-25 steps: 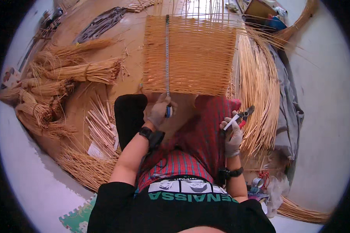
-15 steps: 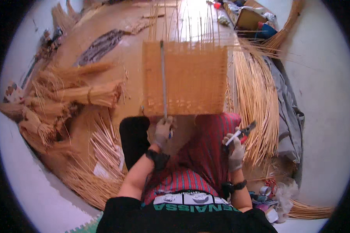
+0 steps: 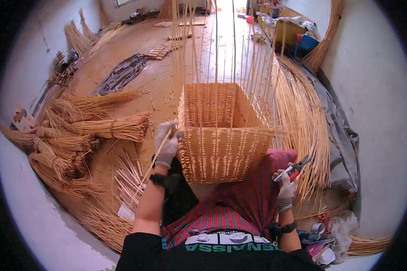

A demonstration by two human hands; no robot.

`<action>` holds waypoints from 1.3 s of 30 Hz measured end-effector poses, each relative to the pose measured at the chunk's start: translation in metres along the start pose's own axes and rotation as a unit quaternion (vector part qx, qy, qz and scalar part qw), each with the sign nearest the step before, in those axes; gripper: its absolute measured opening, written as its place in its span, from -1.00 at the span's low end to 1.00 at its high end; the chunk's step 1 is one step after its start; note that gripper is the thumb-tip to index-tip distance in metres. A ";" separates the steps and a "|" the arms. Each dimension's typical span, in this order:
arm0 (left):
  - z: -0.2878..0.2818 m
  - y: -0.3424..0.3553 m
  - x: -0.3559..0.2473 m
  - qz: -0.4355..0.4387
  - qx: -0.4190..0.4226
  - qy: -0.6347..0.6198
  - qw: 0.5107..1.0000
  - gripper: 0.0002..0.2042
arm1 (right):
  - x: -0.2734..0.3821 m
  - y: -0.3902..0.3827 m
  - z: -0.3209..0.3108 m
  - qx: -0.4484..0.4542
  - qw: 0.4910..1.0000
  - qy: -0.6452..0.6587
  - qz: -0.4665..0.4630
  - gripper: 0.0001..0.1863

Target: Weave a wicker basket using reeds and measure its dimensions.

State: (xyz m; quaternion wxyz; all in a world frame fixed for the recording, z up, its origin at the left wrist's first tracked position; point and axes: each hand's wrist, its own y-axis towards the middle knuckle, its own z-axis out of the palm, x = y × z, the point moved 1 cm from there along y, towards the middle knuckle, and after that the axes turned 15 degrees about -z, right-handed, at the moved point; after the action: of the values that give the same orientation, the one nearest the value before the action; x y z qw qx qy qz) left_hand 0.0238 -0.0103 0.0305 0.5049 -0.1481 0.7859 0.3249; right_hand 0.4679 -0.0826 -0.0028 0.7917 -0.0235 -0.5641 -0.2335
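A woven rattan basket point(image 3: 221, 158) stands upright in front of my legs, long loose stakes rising from its rim. My gloved left hand point(image 3: 166, 144) is closed at the near left corner of that rim, with a pale strand point(image 3: 145, 178) running down past it. Beside my right knee, my gloved right hand point(image 3: 285, 192) grips pruning shears point(image 3: 299, 166) with red and white parts, blades pointing up and to the right, away from the basket. The measuring tape is out of view.
Tied reed bundles point(image 3: 117, 128) and short sticks point(image 3: 124, 183) lie left. Long reeds point(image 3: 303, 122) lie right on grey cloth point(image 3: 346, 149) beside the wall. Farther off are mats point(image 3: 163, 49), dark cloth point(image 3: 120, 74) and a blue container point(image 3: 308, 45). Small items point(image 3: 321, 230) lie by my right elbow.
The basket, earlier raised side-on with a tape across it, is lower and turned, opening upward. My left hand has moved up and left to its corner. The shears remain in my right hand.
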 end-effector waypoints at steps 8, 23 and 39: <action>-0.020 -0.003 0.000 -0.175 0.145 -0.105 0.968 -0.70 | 0.010 -0.019 0.042 0.240 0.933 -0.249 -0.094 -0.34; -0.006 0.015 -0.017 -0.038 0.135 0.188 0.972 -0.63 | -0.033 -0.057 0.170 0.501 0.820 -0.231 0.151 -0.22; -0.004 0.007 -0.023 -0.013 0.077 0.138 0.987 -0.65 | -0.053 -0.045 0.201 0.425 0.873 -0.205 0.121 -0.30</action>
State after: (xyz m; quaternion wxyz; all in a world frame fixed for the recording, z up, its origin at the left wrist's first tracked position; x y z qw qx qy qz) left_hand 0.0274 -0.0097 0.0544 0.4053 -0.1623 0.8689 0.2334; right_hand 0.2598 -0.0441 0.0120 0.6139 0.1996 -0.7514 0.1368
